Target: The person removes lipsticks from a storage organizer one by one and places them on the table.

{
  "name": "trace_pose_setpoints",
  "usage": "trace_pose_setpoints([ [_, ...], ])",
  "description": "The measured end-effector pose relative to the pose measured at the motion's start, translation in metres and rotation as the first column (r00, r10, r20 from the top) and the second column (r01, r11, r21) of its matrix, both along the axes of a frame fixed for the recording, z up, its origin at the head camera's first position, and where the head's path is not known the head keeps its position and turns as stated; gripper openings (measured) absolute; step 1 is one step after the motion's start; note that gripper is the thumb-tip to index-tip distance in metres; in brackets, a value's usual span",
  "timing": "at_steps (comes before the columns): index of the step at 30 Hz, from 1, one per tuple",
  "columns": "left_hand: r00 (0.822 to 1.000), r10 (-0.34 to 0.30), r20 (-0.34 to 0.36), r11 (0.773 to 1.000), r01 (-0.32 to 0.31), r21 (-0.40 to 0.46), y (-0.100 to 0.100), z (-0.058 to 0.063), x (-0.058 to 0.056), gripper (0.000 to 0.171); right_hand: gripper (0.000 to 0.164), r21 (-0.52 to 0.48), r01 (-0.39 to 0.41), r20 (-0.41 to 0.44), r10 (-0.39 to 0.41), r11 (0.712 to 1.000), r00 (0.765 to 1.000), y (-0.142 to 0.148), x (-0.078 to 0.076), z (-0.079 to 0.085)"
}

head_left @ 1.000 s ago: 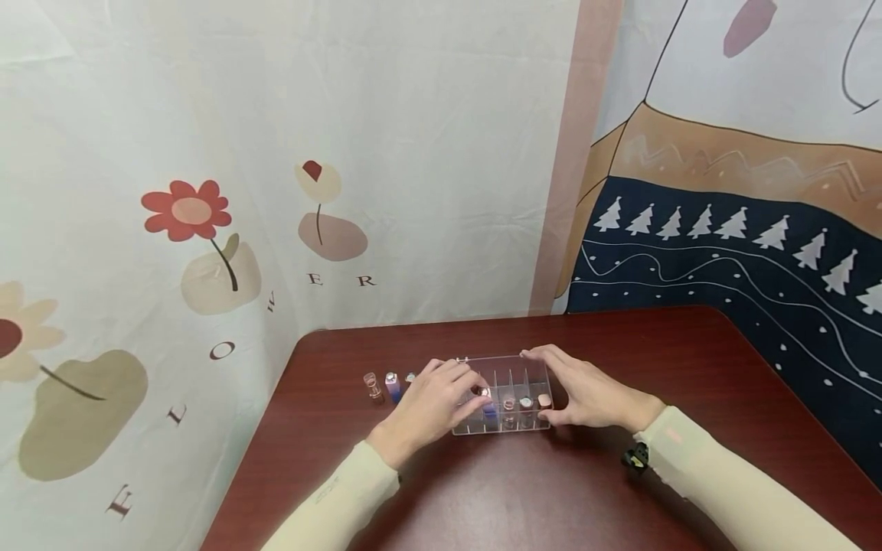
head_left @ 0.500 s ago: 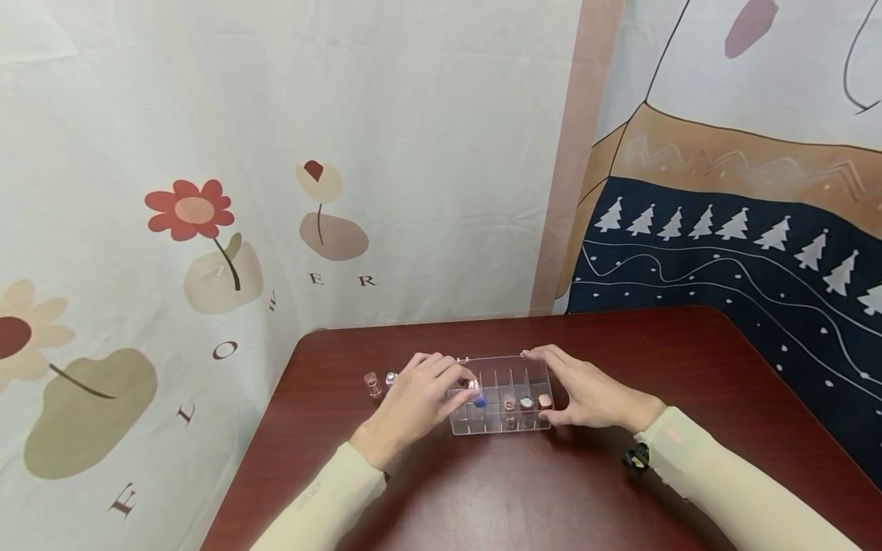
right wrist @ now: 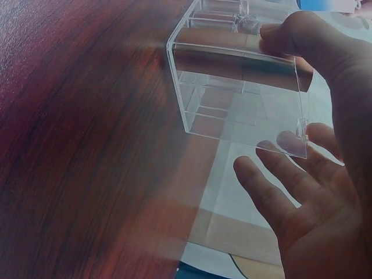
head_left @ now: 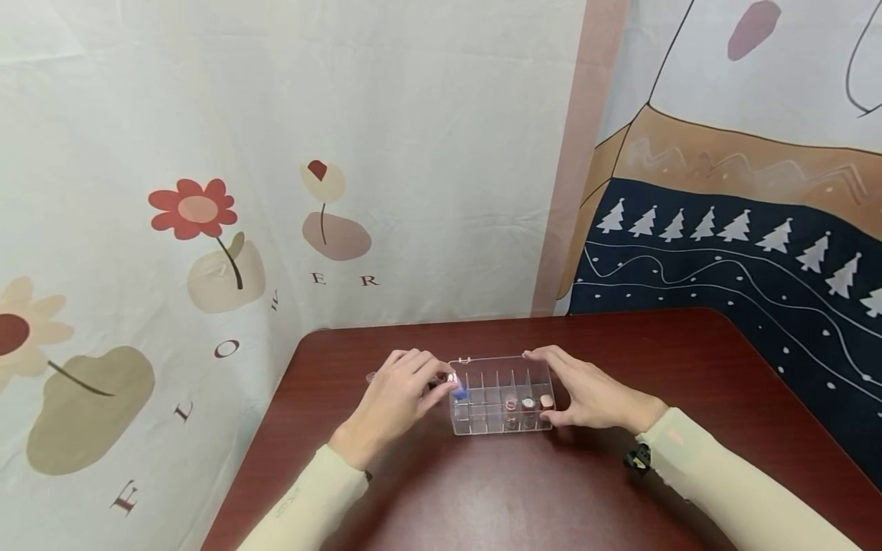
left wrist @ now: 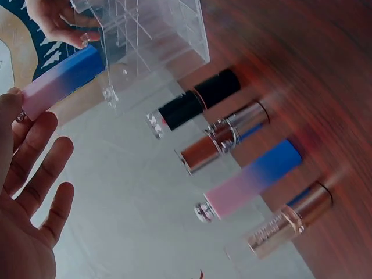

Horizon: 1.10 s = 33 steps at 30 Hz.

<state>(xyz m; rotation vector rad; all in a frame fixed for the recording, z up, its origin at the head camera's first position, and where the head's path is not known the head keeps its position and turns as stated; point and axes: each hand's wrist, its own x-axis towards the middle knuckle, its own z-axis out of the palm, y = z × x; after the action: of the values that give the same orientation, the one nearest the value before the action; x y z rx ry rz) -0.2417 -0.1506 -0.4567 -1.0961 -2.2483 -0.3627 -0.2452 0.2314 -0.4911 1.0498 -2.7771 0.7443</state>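
Note:
Between thumb and fingers my left hand (head_left: pixel 393 398) pinches a pink-and-blue lipstick (left wrist: pixel 65 78), its blue end toward the box. In the head view this lipstick shows over the left end of a clear divided organizer (head_left: pixel 492 426); I cannot tell whether it touches it. My right hand (head_left: pixel 589 390) grips the organizer's right end, thumb at the front and fingers behind. Three lipsticks stand in the right-hand compartments: a pinkish clear one (head_left: pixel 511 413), a silver-topped one (head_left: pixel 527 409) and a brown-gold one (right wrist: pixel 221 55) by the thumb.
Left of the organizer, a row stands on the table: a black lipstick (left wrist: pixel 197 99), a brown one (left wrist: pixel 224 136), another pink-and-blue one (left wrist: pixel 253 180) and a gold one (left wrist: pixel 290 224). My left hand mostly hides them in the head view. A patterned cloth (head_left: pixel 441 191) hangs behind the table (head_left: pixel 475 490).
My left hand has moved left with the pink-and-blue lipstick, from a middle compartment to the organizer's left end. The right hand stays at the right end.

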Motion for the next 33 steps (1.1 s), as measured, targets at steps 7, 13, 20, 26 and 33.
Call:
trace_pose_setpoints([
  [7,0.999,-0.017,-0.032,0.999,0.019,0.041,-0.01,0.0,-0.003,0.023,0.101,-0.006,0.0,0.005,0.0,1.0,1.0,0.001,-0.001,-0.001],
  [13,0.999,-0.022,0.034,0.998,0.02,0.068,-0.018,0.0,-0.002,0.022,0.1,-0.014,-0.009,-0.012,0.009,1.0,1.0,0.001,-0.001,-0.002],
  [20,0.996,0.013,0.083,0.997,-0.019,0.07,-0.027,-0.004,0.0,0.021,0.101,-0.015,-0.009,-0.015,0.008,1.0,1.0,0.0,0.0,-0.001],
  [26,0.997,0.004,0.079,0.997,-0.01,0.073,-0.031,-0.01,-0.002,0.021,0.101,-0.01,0.002,0.006,-0.002,1.0,1.0,0.0,-0.001,-0.001],
  [33,0.994,0.004,0.111,0.998,-0.011,0.068,-0.034,-0.017,-0.006,0.02,0.102,-0.008,0.001,0.011,-0.001,1.0,1.0,0.001,-0.002,-0.002],
])
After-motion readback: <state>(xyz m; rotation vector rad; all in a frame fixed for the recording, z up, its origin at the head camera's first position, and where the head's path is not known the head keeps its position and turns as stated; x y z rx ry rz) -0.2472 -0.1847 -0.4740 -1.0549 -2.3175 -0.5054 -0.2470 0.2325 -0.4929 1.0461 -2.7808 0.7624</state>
